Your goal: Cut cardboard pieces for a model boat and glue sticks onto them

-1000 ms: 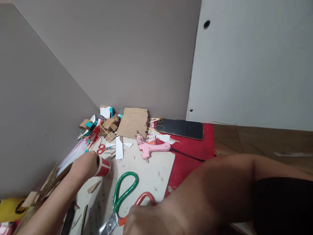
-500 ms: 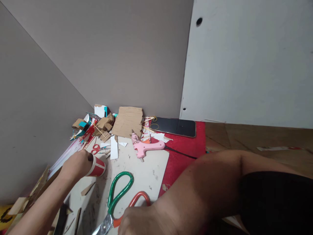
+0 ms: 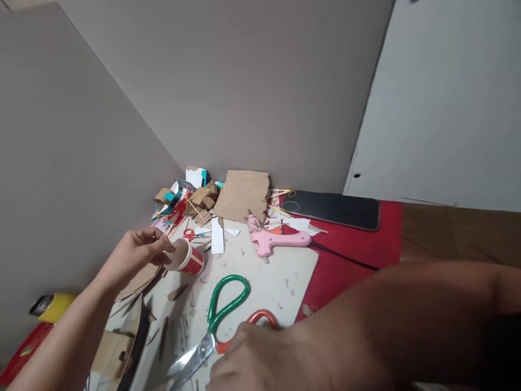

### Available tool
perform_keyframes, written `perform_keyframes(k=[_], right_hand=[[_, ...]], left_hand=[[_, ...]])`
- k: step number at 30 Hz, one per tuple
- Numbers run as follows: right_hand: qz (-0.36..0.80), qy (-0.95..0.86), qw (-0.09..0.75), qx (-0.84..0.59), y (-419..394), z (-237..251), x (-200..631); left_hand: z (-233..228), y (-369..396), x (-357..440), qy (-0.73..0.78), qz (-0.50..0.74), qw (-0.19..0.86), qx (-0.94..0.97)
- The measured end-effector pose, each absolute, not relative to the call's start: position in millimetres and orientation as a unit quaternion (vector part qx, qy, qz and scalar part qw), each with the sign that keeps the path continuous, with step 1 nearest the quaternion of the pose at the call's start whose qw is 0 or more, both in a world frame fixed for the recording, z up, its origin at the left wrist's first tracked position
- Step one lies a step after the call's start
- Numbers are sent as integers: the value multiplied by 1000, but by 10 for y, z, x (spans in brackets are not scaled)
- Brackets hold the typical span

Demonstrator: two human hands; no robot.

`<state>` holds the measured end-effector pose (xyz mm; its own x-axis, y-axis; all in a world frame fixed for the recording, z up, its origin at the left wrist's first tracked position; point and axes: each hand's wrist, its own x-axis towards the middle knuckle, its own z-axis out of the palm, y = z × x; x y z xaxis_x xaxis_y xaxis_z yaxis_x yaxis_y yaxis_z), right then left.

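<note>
A red-and-white paper cup (image 3: 190,259) lies on its side on the white work board (image 3: 280,277), its open mouth turned toward my left hand (image 3: 136,253). That hand's fingertips pinch the cup's rim. Big scissors (image 3: 222,315) with one green and one orange loop lie on the board near me, blades pointing lower left. My right hand (image 3: 252,361) rests closed over the orange loop, and my forearm crosses the lower right of the view.
A pink glue gun (image 3: 277,241) with its black cord, a black phone (image 3: 334,209) on the red mat (image 3: 358,250), a cardboard sheet (image 3: 243,195), small red scissors (image 3: 189,234) and a scrap pile (image 3: 183,198) sit by the walls. A yellow object (image 3: 52,307) lies left.
My left hand, which covered the cup's mouth, has drawn back to its rim, so the opening now shows. The view has swung left. My right hand stays on the scissors.
</note>
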<state>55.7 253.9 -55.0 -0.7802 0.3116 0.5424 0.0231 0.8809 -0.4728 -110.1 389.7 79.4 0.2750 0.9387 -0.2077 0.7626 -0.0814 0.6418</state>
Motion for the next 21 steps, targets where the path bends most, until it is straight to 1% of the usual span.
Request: perform_keyframes(k=[1,4,7,9,10,12,14,16,19,21], right_hand=[[258,-897,343,-106,2527,-483,570],[411,-786,422,-187,2509,-298,597],[544,-631,484,-268,2542,-220,589],[606,-553,501,-275,2588,-238,568],[631,-536,494,-267,2613,-260,556],[671,-535,452,-243,2657,-309,534],[712,-537,400,-211,2688,-344,521],[749,-520,365,-190,2705,-353,517],[775,-496,336,-201,2717,-323,518],[781,-494,308,-225,2718,-288,518]], left_hand=[[819,3845,-1129,580,160,377,704],[848,3624,-1215,550,219,462,660],[777,3322,-1279,524,252,499,643],[670,3121,-1298,509,272,520,630],[604,3033,-1303,502,278,531,623],[459,2892,-1311,490,284,543,620],[319,2804,-1327,483,287,536,629],[209,2759,-1361,487,292,522,637],[137,2739,-1428,512,296,529,609],[159,2732,-1458,524,276,546,593]])
